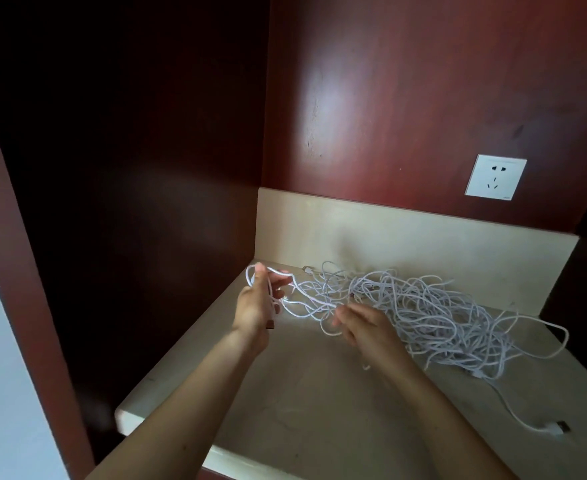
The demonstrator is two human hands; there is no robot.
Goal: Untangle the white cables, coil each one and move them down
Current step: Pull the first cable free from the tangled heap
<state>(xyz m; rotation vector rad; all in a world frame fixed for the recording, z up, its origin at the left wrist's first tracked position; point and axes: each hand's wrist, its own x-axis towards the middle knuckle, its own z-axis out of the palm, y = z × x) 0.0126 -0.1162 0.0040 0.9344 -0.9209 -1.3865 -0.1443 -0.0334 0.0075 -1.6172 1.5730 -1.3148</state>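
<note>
A big tangle of white cables point(430, 313) lies on the beige counter point(302, 403), spread from its back left toward the right. My left hand point(255, 303) is raised at the tangle's left end and holds a few loops of white cable wound round its fingers. My right hand point(364, 327) is just right of it, at the tangle's near edge, its fingers pinching a strand that runs across to the left hand. One cable end with a USB plug point(558, 427) trails out at the front right of the counter.
The counter sits in a dark red wooden alcove with a beige backsplash point(406, 233) behind the cables. A white wall socket point(495, 177) is on the back panel at the right. A dark side panel stands to the left; the counter's front left corner point(125, 414) drops off.
</note>
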